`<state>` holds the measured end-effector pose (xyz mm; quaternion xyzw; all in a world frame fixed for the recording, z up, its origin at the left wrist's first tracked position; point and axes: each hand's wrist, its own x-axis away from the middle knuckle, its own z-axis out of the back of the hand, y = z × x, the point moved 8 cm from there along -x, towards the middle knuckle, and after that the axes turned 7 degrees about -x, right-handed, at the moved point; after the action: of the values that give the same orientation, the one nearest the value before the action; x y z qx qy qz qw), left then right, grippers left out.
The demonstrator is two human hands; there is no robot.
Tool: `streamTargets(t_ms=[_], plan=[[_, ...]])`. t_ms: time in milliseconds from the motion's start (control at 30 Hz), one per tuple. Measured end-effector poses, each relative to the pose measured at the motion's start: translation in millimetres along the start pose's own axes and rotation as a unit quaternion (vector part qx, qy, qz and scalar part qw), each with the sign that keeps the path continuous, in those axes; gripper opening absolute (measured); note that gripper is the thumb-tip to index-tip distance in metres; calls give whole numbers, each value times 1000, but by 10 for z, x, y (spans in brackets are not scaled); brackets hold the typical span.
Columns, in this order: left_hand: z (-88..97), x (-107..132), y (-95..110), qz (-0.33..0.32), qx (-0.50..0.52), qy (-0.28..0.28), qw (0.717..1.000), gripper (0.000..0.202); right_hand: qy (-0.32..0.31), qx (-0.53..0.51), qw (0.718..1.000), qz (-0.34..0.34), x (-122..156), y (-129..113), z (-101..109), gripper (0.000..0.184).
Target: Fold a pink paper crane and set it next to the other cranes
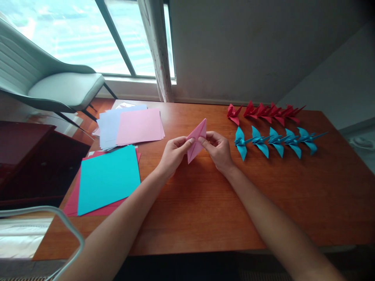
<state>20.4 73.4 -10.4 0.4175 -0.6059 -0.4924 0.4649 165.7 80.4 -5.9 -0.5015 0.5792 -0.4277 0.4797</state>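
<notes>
A folded piece of pink origami paper, diamond-shaped with creases along its middle, is held up above the table between both hands. My left hand pinches its left side, thumb on the near face. On the other side my right hand grips the paper's right side, its thumb also pressing the near face. The fingers behind the paper are partly hidden. To the right of my hands lie a row of blue paper cranes and, behind it, a row of red paper cranes.
Pink sheets overlap pale lilac sheets at the table's back left. Nearer, a turquoise sheet lies over red sheets. A pale chair stands by the window, and a white curved tube crosses the lower left.
</notes>
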Motion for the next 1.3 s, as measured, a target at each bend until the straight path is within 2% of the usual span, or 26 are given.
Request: streamTargets(t_ms=[100, 167, 400, 500, 600, 767, 833, 933, 1067, 1200, 1300], plan=[[-54, 6, -2, -6, -22, -31, 999, 39, -39, -3, 999, -13, 17, -30, -69, 27], [-96, 15, 4, -15, -50, -53, 997, 40, -41, -15, 999, -29, 30, -13, -78, 31], [-129, 36, 60, -38, -95, -65, 993, 46, 11, -12, 999, -52, 42, 82, 14, 48], [-131, 43, 82, -42, -125, -62, 989, 45, 28, -24, 998, -55, 41, 88, 37, 45], [-136, 48, 84, -40, -156, -62, 985, 45, 45, -14, 999, -28, 41, 44, 62, 38], [-258, 84, 12, -5, -124, -142, 982, 38, 75, 16, 997, -7, 43, 17, 126, 38], [-283, 98, -8, 6, -109, -158, 981, 35, 87, 13, 996, -7, 40, 17, 151, 39], [-260, 89, -28, 20, -85, -141, 986, 36, 77, -8, 997, -9, 26, 10, 136, 38], [-175, 46, -19, 14, -31, -83, 996, 39, 16, -43, 999, -25, -6, 25, 30, 38], [-92, 18, 28, -10, -11, -41, 999, 42, -25, 4, 999, -35, -10, 76, -30, 35], [-39, 5, 69, -22, -44, -27, 998, 41, -40, 18, 999, -29, 7, 82, -36, 31]])
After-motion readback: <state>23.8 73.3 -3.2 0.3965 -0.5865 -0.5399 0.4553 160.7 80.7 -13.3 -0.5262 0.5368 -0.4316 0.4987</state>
